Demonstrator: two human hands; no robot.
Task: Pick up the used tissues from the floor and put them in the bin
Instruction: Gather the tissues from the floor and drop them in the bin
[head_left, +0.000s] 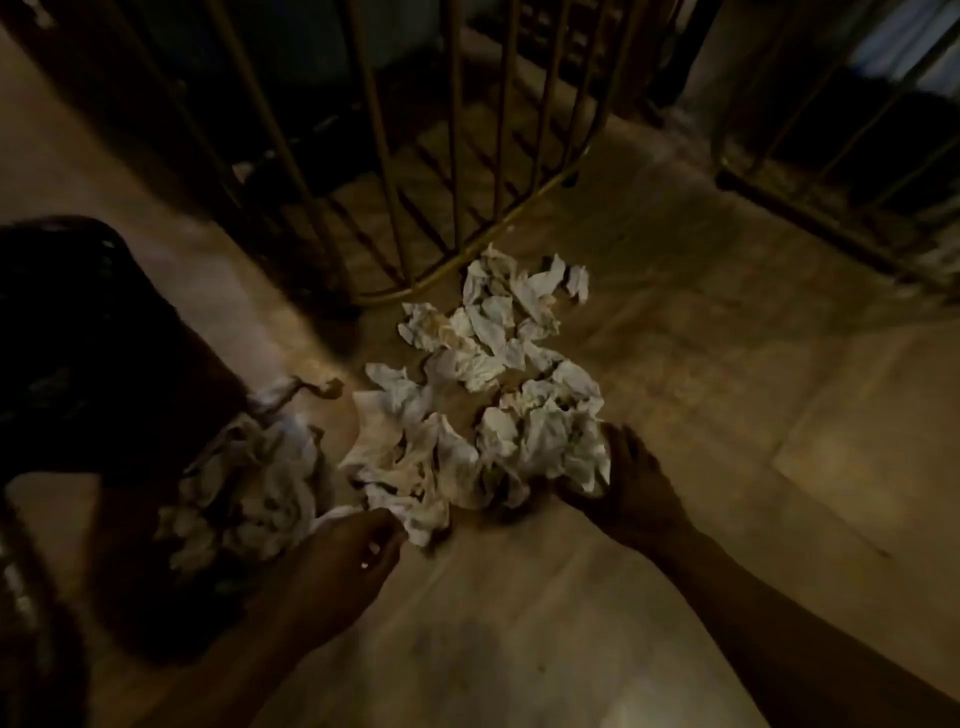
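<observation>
Tissues beside gold chair legs

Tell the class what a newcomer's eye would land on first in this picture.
First, the heap of crumpled white tissues in the middle of the floor. Next, the hands: the left hand and right hand at the heap's near edge. A dark bin sits at the left.

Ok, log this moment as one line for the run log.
left hand: at near edge of tissues | right hand: cupping pile's right side | bin: left of pile | tissues mostly on floor
</observation>
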